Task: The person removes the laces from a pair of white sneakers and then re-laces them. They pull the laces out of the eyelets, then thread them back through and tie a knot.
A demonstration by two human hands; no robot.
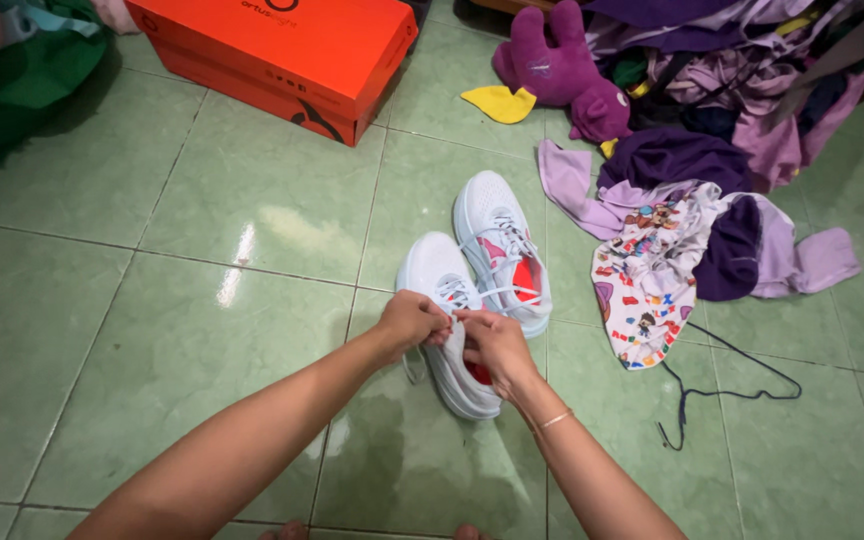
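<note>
Two white mesh sneakers w/ red insoles sit side by side on green floor tile (202,200). Near sneaker (447,330): left hand (410,322) & right hand (492,340) pinch its thin white laces (457,296), fingers pressed together. Far sneaker (502,250) untouched. Prob. light, soft upper; laces limp, grip near eyelets.

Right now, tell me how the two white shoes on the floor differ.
The near shoe has both hands on its laces, the left hand and the right hand pinching them; the far shoe is untouched. The far shoe's opening shows fully, with a red-orange lining; the near shoe's is mostly covered by the hands. Both are white lace-up sneakers, side by side on the green tiled floor.
</note>
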